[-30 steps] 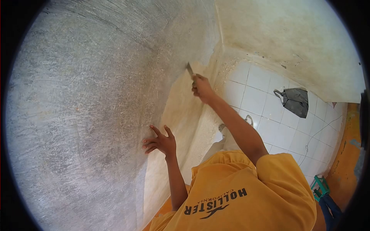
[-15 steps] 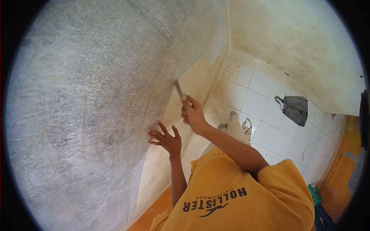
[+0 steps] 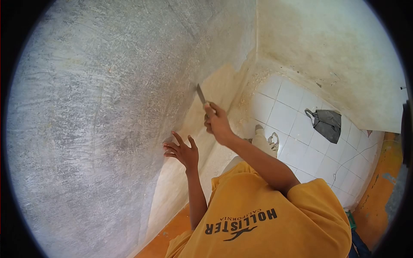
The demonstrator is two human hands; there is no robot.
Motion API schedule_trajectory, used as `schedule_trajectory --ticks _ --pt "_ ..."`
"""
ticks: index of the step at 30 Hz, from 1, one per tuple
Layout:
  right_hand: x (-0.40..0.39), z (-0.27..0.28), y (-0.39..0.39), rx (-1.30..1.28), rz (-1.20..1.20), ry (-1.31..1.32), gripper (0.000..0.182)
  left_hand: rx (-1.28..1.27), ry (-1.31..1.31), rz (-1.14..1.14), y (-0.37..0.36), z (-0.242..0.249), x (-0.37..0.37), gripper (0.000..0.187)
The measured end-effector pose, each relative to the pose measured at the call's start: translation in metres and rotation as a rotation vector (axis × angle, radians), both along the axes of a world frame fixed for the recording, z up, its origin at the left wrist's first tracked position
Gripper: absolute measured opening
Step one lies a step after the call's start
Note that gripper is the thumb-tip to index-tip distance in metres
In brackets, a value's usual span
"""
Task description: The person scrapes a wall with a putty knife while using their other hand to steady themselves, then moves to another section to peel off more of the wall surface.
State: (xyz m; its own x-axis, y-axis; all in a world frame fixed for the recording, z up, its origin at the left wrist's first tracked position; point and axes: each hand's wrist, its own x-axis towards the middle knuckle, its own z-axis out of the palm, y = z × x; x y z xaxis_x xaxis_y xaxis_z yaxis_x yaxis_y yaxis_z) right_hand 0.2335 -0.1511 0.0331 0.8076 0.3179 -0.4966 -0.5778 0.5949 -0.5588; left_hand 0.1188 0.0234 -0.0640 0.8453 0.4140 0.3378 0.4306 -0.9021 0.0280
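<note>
The right hand (image 3: pixel 218 124) is gripping a scraper (image 3: pixel 201 94) by its handle, fingers closed around it, and the metal blade is pointing up and touching the wall (image 3: pixel 107 107) at the line where bare grey plaster is meeting the remaining cream paint (image 3: pixel 217 84). The left hand (image 3: pixel 183 151) is lying flat against the wall just below and to the left, fingers spread wide and holding nothing. Beyond the arms, a dark bag (image 3: pixel 327 124) is lying on the white tiled floor (image 3: pixel 297 142) (well apart from both hands).
</note>
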Motion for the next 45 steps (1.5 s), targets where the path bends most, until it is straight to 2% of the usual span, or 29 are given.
schedule_trajectory --ticks 1,2,5,6,9,10,14,17,20,23,25,26,28,29,32,33,34,35,37,38,41,42,45 --pt "-0.005 0.006 0.003 0.006 0.032 0.004 0.022 0.032 0.009 0.0 0.003 -0.004 0.001 0.079" --pt "0.002 -0.003 0.012 -0.113 -0.089 0.045 0.022 0.064 0.022 0.004 0.007 -0.008 -0.003 0.078" --pt "0.04 -0.034 -0.008 -0.001 -0.072 -0.063 0.022 0.007 0.03 -0.018 0.007 -0.003 -0.005 0.077" --pt "0.032 -0.021 -0.006 -0.07 -0.068 -0.039 0.022 0.036 0.029 -0.022 0.01 -0.005 -0.004 0.077" --pt "-0.007 0.005 -0.003 0.008 0.106 -0.039 0.022 0.097 0.018 -0.031 0.014 -0.015 0.0 0.076" --pt "-0.004 0.0 0.004 -0.069 0.038 0.016 0.023 0.108 0.015 -0.033 0.014 -0.016 0.001 0.076" --pt "0.03 -0.033 -0.018 -0.019 0.041 -0.068 0.021 0.138 0.048 -0.044 0.017 -0.016 -0.006 0.075" --pt "-0.003 0.005 -0.001 -0.076 0.058 -0.002 0.031 0.241 -0.001 -0.052 0.02 -0.024 -0.002 0.074" --pt "0.024 -0.02 -0.006 -0.017 -0.013 -0.042 0.024 0.144 0.051 -0.043 0.019 -0.019 -0.005 0.074" --pt "0.024 -0.013 -0.007 -0.052 -0.01 -0.035 0.02 0.111 0.093 -0.03 0.018 -0.016 -0.006 0.074" --pt "0.0 0.001 -0.002 -0.077 0.027 -0.02 0.021 0.202 0.029 -0.043 0.017 -0.021 -0.004 0.073" --pt "-0.003 0.004 -0.005 0.006 0.089 -0.019 0.022 0.25 -0.005 -0.051 0.019 -0.023 -0.003 0.073" --pt "0.022 -0.019 -0.005 -0.023 -0.016 -0.044 0.021 0.145 0.043 -0.043 0.018 -0.017 -0.002 0.073" --pt "0.03 -0.03 -0.006 -0.038 -0.067 -0.055 0.022 0.092 0.067 -0.038 0.018 -0.015 -0.005 0.073" --pt "0.013 -0.021 -0.003 -0.059 -0.007 -0.036 0.023 0.169 0.079 -0.038 0.02 -0.02 -0.004 0.078" --pt "0.004 -0.015 -0.001 -0.077 0.006 -0.024 0.023 0.222 0.051 -0.047 0.021 -0.022 -0.002 0.078" --pt "0.001 -0.013 -0.005 0.01 0.082 -0.049 0.024 0.276 0.024 -0.054 0.022 -0.025 0.0 0.078" --pt "0.008 -0.016 -0.005 -0.03 0.017 -0.037 0.025 0.33 0.001 -0.057 0.023 -0.028 -0.002 0.078" --pt "0.031 -0.034 0.0 -0.105 -0.108 -0.005 0.027 0.304 0.034 -0.065 0.022 -0.022 -0.004 0.079" --pt "0.043 -0.053 -0.007 -0.015 -0.082 -0.064 0.029 0.291 0.046 -0.067 0.021 -0.02 -0.004 0.079" --pt "0.012 -0.029 0.012 -0.215 -0.096 -0.035 0.032 0.271 -0.002 -0.067 0.024 -0.027 -0.003 0.072" --pt "-0.007 -0.023 0.015 -0.172 -0.01 -0.07 0.036 0.289 -0.007 -0.07 0.024 -0.028 -0.003 0.072" --pt "-0.003 -0.039 0.019 -0.184 -0.063 -0.071 0.037 0.294 0.004 -0.067 0.026 -0.03 -0.002 0.071"
